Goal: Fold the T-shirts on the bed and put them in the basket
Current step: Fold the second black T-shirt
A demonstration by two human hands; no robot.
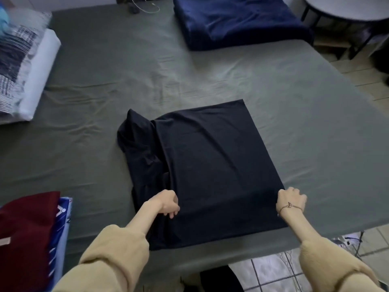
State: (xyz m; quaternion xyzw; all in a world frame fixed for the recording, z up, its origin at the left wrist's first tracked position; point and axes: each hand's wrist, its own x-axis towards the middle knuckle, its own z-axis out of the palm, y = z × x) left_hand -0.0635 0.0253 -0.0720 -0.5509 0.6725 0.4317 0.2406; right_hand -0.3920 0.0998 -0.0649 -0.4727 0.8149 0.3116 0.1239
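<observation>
Black T-shirt, partly folded, lies on the grey-green bed; left hand and right hand grip its near fold. Folded maroon garment waits beside; no basket visible, so stowing remains.

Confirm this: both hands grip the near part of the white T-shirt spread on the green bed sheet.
Wrong colour. In the head view the T-shirt is black, not white. The left hand and right hand do grip its near part on the green bed sheet.

Dim room, pale tiled floor, round dark-legged table at far right beside the bed.
</observation>
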